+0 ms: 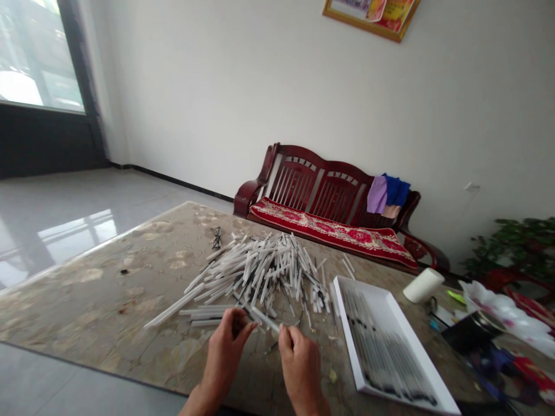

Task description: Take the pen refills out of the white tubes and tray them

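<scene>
My right hand (301, 361) is closed on the near end of a slim white tube (264, 319), which points up and left toward my other hand. Thumb and fingers of my left hand (228, 341) are pinched together beside the tube's far end; a thin dark piece seems to be in them, but blur hides what it is. Just beyond both hands lies a large heap of white tubes (260, 263), with dark thin sticks mixed in. To the right, a shallow white box (392, 306) holds rows of slim translucent sticks (385, 346) with dark ends.
The patterned tabletop (160, 289) bears black-framed glasses (217, 237) behind the heap. At the right are a white roll (424, 285), a black cylinder (472, 331) and a crumpled white plastic bag (507, 312). A red wooden bench (325, 188) stands behind the table.
</scene>
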